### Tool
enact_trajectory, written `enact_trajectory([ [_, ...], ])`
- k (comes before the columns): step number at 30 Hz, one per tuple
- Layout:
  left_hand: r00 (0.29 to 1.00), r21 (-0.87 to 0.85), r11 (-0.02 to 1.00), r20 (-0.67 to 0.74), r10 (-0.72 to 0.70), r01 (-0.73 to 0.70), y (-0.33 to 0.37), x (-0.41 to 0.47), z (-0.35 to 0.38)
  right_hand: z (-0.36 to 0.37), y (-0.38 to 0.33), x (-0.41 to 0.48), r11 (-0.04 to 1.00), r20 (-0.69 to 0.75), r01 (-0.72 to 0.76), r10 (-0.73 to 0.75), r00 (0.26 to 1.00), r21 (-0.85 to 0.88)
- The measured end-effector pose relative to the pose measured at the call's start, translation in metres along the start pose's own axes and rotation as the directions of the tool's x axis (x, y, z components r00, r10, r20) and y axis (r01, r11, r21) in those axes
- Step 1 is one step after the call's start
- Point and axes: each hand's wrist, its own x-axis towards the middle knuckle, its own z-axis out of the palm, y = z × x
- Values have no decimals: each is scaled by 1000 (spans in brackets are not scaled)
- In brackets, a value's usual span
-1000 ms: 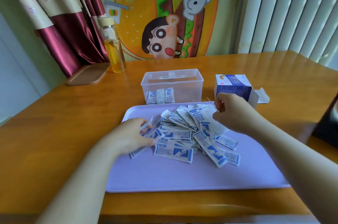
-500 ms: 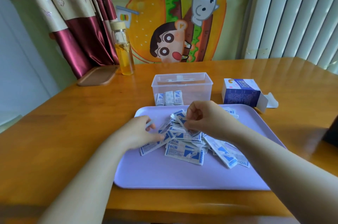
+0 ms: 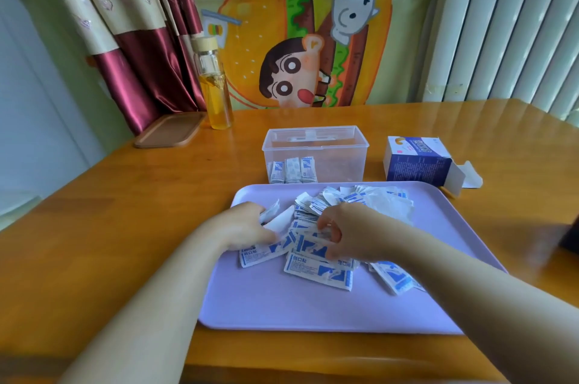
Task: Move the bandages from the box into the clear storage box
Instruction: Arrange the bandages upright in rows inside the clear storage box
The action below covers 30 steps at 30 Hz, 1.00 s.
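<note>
A glossy orange wooden table (image 3: 125,227) carries a lilac tray (image 3: 313,311) at its near edge, heaped with wrapped bandages (image 3: 316,269). The left hand (image 3: 247,227) grips a few white wrappers. The right hand (image 3: 354,236) curls its fingers into the heap; whether it grips any I cannot tell. Just beyond stands the clear storage box (image 3: 332,161), a few bandages upright inside, and to its right the opened blue bandage box (image 3: 416,161). Farther back are a bottle of amber liquid (image 3: 214,86), a wooden lid (image 3: 170,129), maroon curtains (image 3: 141,39), a cartoon burger poster (image 3: 307,48) and vertical blinds (image 3: 517,23).

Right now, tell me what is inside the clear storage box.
Inside the clear storage box, three wrapped bandages stand upright side by side against its front left wall. Whatever lies behind them is covered; the cloudy wall shows nothing else.
</note>
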Motion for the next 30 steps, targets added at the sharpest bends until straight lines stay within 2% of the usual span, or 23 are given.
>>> enact_trajectory([
  [2,995,-36,999,-101,14,-18,-3,-3,-4,3,-2,3,997,-14,7,-8,1000,-76],
  [5,960,-111,985,-261,100,-133,-8,-12,-12,2,1,7,998,5,-28,28,1000,-58],
  [6,956,-86,981,-254,148,-175,-9,-16,-13,0,2,7,998,5,-38,38,999,-49],
  [8,968,-23,976,-139,210,-215,-11,-23,-10,-2,2,8,999,4,-40,40,999,-26],
  [10,981,6,981,13,196,-196,-12,-27,-7,-4,4,8,999,2,-46,46,999,19],
  [12,982,-8,984,71,175,-175,-13,-28,-9,-5,5,8,997,-7,-58,58,998,43],
  [16,983,-83,980,-16,180,-181,-9,-23,-12,-5,7,9,998,3,-67,67,998,-9],
  [21,988,-42,987,15,155,-154,-4,-17,1,-5,10,10,996,6,-84,84,996,36],
  [23,987,-9,987,25,161,-160,-2,-16,6,-8,14,10,993,-24,-95,97,995,77],
  [27,991,-73,989,32,129,-126,-1,-15,8,-19,24,8,960,-103,-105,135,986,258],
  [30,996,-84,992,-14,93,-94,-5,-15,5,-27,28,6,941,-194,-88,158,968,328],
])
